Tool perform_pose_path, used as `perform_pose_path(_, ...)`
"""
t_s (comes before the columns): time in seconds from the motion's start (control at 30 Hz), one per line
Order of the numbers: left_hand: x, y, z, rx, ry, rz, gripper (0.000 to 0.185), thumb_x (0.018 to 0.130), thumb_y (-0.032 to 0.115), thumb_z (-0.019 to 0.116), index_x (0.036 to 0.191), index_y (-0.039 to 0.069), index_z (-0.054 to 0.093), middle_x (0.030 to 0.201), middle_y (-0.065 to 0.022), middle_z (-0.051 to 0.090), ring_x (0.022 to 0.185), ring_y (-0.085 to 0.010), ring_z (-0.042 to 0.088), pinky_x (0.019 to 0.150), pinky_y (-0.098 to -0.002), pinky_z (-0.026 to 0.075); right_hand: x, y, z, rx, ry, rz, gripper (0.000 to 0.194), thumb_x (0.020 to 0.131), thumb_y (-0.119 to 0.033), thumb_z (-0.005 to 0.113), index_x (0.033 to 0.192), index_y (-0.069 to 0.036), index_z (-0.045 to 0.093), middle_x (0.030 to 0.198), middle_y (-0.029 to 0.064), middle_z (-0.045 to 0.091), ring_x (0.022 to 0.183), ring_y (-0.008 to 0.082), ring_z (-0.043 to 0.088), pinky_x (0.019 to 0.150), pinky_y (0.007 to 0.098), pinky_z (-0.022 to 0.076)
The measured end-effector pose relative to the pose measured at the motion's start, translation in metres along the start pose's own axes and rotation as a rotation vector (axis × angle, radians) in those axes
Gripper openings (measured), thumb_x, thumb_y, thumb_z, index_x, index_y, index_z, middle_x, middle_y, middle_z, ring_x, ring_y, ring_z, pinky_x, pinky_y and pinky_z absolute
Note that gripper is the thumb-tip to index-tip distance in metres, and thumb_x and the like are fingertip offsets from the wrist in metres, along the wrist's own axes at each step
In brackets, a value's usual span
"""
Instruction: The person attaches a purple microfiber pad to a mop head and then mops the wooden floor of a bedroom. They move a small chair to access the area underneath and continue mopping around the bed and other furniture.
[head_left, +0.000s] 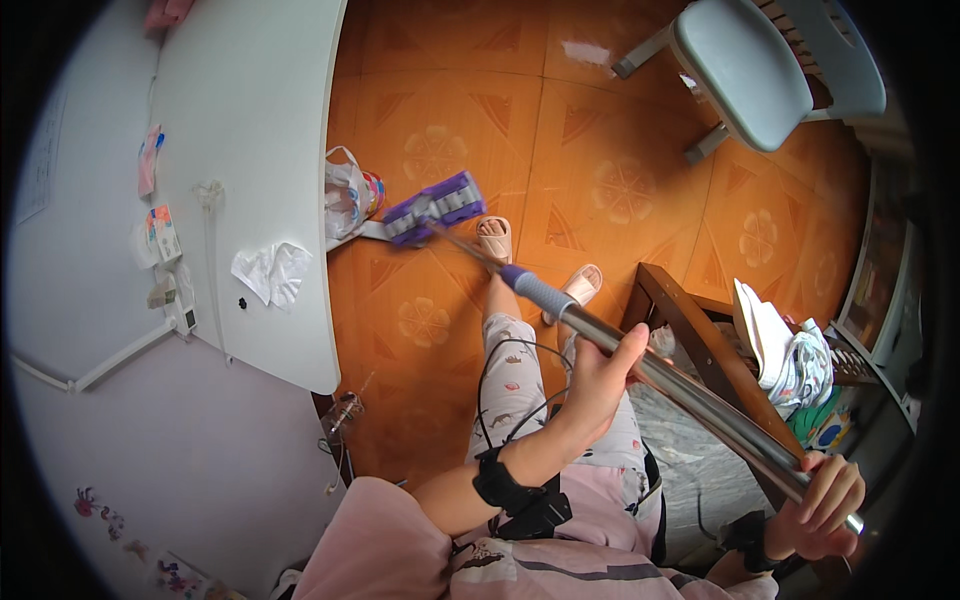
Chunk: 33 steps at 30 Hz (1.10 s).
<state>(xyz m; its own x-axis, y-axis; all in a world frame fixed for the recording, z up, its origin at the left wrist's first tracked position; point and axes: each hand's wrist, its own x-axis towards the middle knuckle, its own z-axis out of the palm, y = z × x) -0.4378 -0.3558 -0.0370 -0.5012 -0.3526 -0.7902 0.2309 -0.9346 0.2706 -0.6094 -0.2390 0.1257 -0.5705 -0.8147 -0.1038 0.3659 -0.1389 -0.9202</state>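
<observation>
A mop with a steel telescopic handle (705, 401) runs diagonally across the view, with a grey textured sleeve (551, 296) partway down. Its purple and grey mop head (436, 208) is slightly blurred, over the tiled floor (570, 172) near my left foot. Around the middle of the handle my left hand (600, 379) is wrapped, thumb along the tube. My right hand (821, 506) holds the upper end, fingers curled over the metal. Both wrists wear black straps.
To the left stands a white table (262, 172) bearing a crumpled tissue (274, 274). A plastic bag (349, 193) sits beside its edge near the mop head. A pale chair (742, 71) is at the upper right. On the right, a wooden bed frame (705, 345) has folded cloth (787, 352) by it.
</observation>
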Motion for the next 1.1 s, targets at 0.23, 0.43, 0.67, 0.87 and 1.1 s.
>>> perform_pose_path(0.23,-0.002,0.018,-0.035,0.035,0.173,0.096,0.013,0.086,0.009,0.054,0.079,0.006,0.043,0.068,-0.0014,0.048,0.057,-0.0096,0.054,0.061,-0.0321,0.056,0.0,0.055,0.017,0.104,0.069,-0.002,0.051,0.078,-0.045,0.065,0.047,-0.012,0.041,0.047,0.0013,0.049,0.048,0.0165,0.053,0.092,0.053,0.041)
perform_pose_path(0.43,0.023,0.017,-0.059,0.148,0.197,0.092,0.014,0.085,0.006,0.053,0.074,0.008,0.045,0.062,0.0028,0.045,0.051,-0.0073,0.049,0.045,-0.0237,0.043,-0.025,0.093,0.014,0.08,0.137,-0.004,0.05,0.082,-0.052,0.055,0.057,-0.014,0.035,0.054,-0.0019,0.039,0.055,0.0115,0.044,0.102,0.0529,0.0313)
perform_pose_path(0.67,0.056,0.021,-0.077,0.352,0.243,0.168,0.013,0.08,0.009,0.061,0.073,0.003,0.053,0.061,0.0021,0.051,0.048,-0.0063,0.048,0.04,-0.0222,0.038,-0.044,0.124,0.024,0.09,0.392,-0.004,0.05,0.082,-0.058,0.047,0.062,-0.014,0.033,0.058,-0.002,0.038,0.062,0.0123,0.044,0.102,0.0574,0.0283)
perform_pose_path(0.87,0.111,0.085,-0.087,0.521,0.264,0.291,0.015,0.078,0.008,0.061,0.075,0.007,0.046,0.064,0.0023,0.046,0.054,-0.0069,0.047,0.047,-0.0226,0.039,-0.029,0.174,0.059,0.203,0.498,0.015,0.048,0.082,-0.058,0.047,0.065,-0.014,0.037,0.069,-0.0011,0.043,0.081,0.0185,0.047,0.101,0.058,0.0286)
perform_pose_path(1.1,0.129,0.093,-0.082,0.432,0.181,0.262,0.016,0.079,0.012,0.057,0.071,0.01,0.043,0.06,0.0022,0.045,0.047,-0.0083,0.046,0.04,-0.0231,0.037,-0.02,0.173,0.071,0.031,0.329,-0.022,0.046,0.082,-0.058,0.048,0.069,-0.015,0.036,0.074,-0.0021,0.04,0.086,0.0159,0.045,0.104,0.057,0.0247)
